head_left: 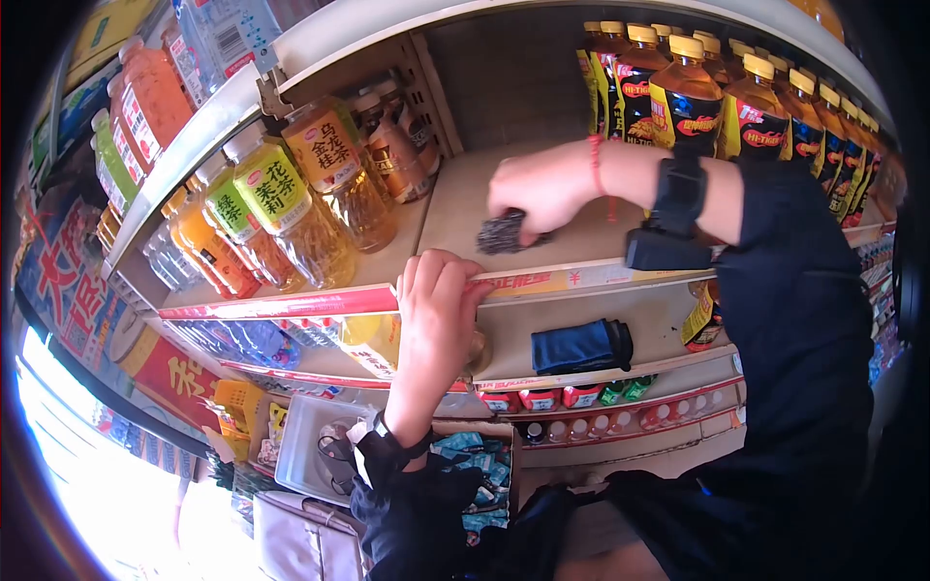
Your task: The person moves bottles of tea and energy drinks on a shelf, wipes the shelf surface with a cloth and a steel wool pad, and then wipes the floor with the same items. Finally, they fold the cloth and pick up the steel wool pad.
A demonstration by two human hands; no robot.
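- The right hand (554, 189) is closed, fingers curled down and bunched round a dark, rough-textured wad (500, 233) — pad or crumpled cloth, the blur leaves that open.
- The wad sits low under the right fingertips, at the upper shelf board (455, 208), a little above and to the right of the left hand (434, 295).
- The left hand is partly closed, its fingers bent over the front edge (542, 280) of that board; it has hold of nothing loose.
- As for progress, the wad is at the board between two groups of drinks. How much of the surface it has passed over, and how much remains, cannot be told — no finished part stands out.
- Left of both hands, tea bottles (281, 198) stand in rows on the same shelf.
- Beyond the right hand and to its right, yellow-capped bottles (686, 97) stand close together.
- Below the right hand, on the next shelf down, lies a folded blue cloth (573, 348), apart from both hands.
- Lower still, beneath the left hand, a box (513, 455) holds teal packets (489, 474).
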